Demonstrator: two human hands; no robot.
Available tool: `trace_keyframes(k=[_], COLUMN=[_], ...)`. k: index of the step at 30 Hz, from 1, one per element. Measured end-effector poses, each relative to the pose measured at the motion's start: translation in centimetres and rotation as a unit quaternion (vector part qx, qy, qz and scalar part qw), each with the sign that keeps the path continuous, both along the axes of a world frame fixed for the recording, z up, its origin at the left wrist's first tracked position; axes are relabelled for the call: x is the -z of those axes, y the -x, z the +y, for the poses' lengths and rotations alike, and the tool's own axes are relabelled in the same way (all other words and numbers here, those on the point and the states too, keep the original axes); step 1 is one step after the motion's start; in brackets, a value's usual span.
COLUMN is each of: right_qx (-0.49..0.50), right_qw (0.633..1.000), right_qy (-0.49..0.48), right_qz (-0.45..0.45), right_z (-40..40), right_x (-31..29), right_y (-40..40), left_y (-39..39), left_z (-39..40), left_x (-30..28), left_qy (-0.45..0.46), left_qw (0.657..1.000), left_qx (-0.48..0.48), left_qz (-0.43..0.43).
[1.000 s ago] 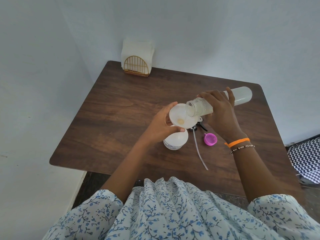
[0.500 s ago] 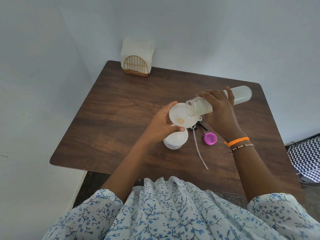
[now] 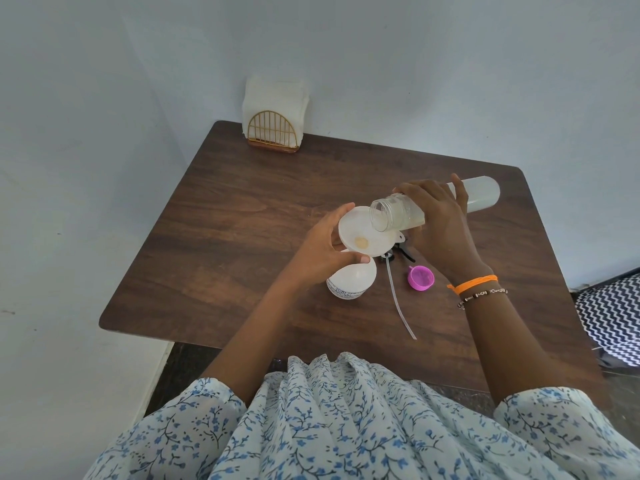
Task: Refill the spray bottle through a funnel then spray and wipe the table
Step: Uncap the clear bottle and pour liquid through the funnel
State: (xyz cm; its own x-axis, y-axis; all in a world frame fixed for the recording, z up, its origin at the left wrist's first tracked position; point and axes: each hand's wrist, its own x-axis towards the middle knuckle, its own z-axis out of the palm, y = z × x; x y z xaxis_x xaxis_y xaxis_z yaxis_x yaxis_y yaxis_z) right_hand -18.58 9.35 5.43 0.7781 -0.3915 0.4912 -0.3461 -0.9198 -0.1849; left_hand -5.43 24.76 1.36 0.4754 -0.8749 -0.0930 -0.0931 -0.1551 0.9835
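A person seated at a dark wood table tips a clear refill bottle toward a white funnel. The bottle lies almost level, its long axis running from its base at the far right to its open mouth at the left, and the mouth sits just over the funnel's right rim. The right hand wraps the bottle's middle, fingers curled over the top and thumb behind, so that only the neck and the base show. Pale liquid is visible in the neck.

The funnel stands upright in the top of the white spray bottle, which rests near the table's middle, its printed label facing the camera. The left hand grips the funnel's near rim, thumb along the front edge and fingertips curled around the far side, hiding the bottle's neck. A small tan patch shows at the bottom of the funnel's bowl.

Just right of the spray bottle lies its removed spray head, partly hidden under the funnel, with its thin dip tube trailing toward the table's near edge. A pink cap sits open side up beside the tube, below the right hand. An orange band and a beaded bracelet circle the right wrist. At the far left corner, well apart from the work, stands a gold wire holder filled with white napkins.
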Motion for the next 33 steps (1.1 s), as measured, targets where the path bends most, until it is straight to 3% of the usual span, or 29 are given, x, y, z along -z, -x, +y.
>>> trace_keyframes(k=[10,33], right_qx=[0.002,-0.002], right_qw=[0.999,1.000], right_qy=[-0.033,0.012], right_qz=[-0.017,0.001], right_z=[-0.17,-0.10], right_x=[0.26,0.21], right_y=[-0.05,-0.18], left_y=[-0.09,-0.11], left_z=[-0.01,-0.04], left_x=[-0.01,-0.24], left_qy=[-0.004,-0.008], left_qw=[1.000,1.000], left_qx=[-0.002,-0.001], left_qz=[0.011,0.005])
